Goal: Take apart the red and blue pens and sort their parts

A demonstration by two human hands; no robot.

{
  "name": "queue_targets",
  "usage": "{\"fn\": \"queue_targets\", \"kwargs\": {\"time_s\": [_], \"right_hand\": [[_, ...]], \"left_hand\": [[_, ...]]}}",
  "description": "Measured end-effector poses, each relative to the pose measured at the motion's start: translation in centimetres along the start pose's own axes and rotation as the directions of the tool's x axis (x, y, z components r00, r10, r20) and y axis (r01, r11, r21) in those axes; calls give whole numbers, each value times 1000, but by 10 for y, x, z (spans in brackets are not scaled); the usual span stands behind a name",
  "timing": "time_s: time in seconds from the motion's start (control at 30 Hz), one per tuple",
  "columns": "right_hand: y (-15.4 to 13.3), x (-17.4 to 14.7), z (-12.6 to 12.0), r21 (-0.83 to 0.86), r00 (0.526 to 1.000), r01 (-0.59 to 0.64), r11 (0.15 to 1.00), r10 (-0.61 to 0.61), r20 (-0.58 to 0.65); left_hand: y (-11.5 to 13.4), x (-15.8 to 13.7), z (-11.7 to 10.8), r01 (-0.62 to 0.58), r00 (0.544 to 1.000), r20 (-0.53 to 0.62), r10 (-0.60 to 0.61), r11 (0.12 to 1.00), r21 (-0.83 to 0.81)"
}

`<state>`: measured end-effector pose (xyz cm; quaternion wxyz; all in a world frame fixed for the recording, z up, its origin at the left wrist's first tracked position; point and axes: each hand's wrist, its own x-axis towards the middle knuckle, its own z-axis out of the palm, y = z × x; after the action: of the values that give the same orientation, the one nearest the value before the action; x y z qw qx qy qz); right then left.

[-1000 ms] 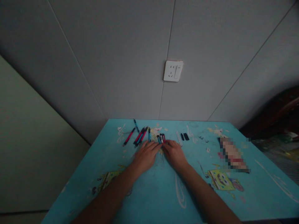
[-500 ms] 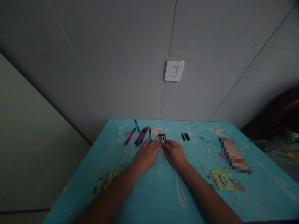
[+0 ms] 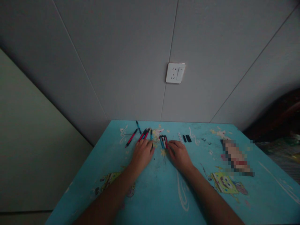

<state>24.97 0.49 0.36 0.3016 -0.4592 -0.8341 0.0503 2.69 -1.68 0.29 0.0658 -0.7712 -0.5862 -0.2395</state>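
My left hand [image 3: 142, 153] rests palm down with its fingers apart, at the near end of a pile of red and black pens [image 3: 145, 133]. Its index finger and thumb are beside a blue pen [image 3: 151, 135]; whether they touch it is unclear. A short row lies between my hands: a blue pen [image 3: 161, 142], a white one [image 3: 163, 142] and a red one [image 3: 166, 142]. My right hand [image 3: 180, 153] is just right of this row, fingers bent and thumb apart, close against the red pen. I see nothing held in it.
Thin silvery rods [image 3: 180, 137] and two small black pieces [image 3: 186, 138] lie beyond my right hand. More pens lie at the left, one red [image 3: 131, 138] and one blue [image 3: 138, 127]. A blurred-out flat item [image 3: 236, 156] is at the right. Behind the table [image 3: 159, 193] stands a wall with a socket [image 3: 175, 73].
My left hand has moved left from the pen row to the blue pen and the pile. My right hand has shifted slightly right, and the row of three pens shows more fully.
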Motion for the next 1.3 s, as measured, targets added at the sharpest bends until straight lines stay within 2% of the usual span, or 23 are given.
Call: {"fn": "queue_targets", "kwargs": {"time_s": [0.27,0.47,0.6,0.73,0.83,1.0,1.13,1.3], "right_hand": [[5,0,1,42,999,6,999,-4,-44],[5,0,-1,27,999,-7,1000,8,-38],[1,0,-5,-1,999,-35,999,35,-20],[-1,0,-8,-18,999,-49,999,49,0],[-1,0,-10,-7,999,-50,999,50,-3],[0,-1,-17,47,996,-54,997,57,-68],[-5,-3,-19,-32,998,56,998,-56,-5],[-11,2,-3,-110,983,179,978,-172,63]], "left_hand": [[4,6,6,110,993,18,-114,985,132],[-7,2,15,90,994,43,-97,987,130],[-22,-1,30,51,999,-2,-51,996,79],[-33,1,36,13,990,-137,-17,999,-30],[-31,1,28,-23,974,-228,-15,986,-163],[-20,-2,11,-75,964,-266,-14,944,-321],[-17,-2,6,-30,962,-264,-67,938,-345],[-18,-1,8,12,966,-233,-111,921,-388]]}}
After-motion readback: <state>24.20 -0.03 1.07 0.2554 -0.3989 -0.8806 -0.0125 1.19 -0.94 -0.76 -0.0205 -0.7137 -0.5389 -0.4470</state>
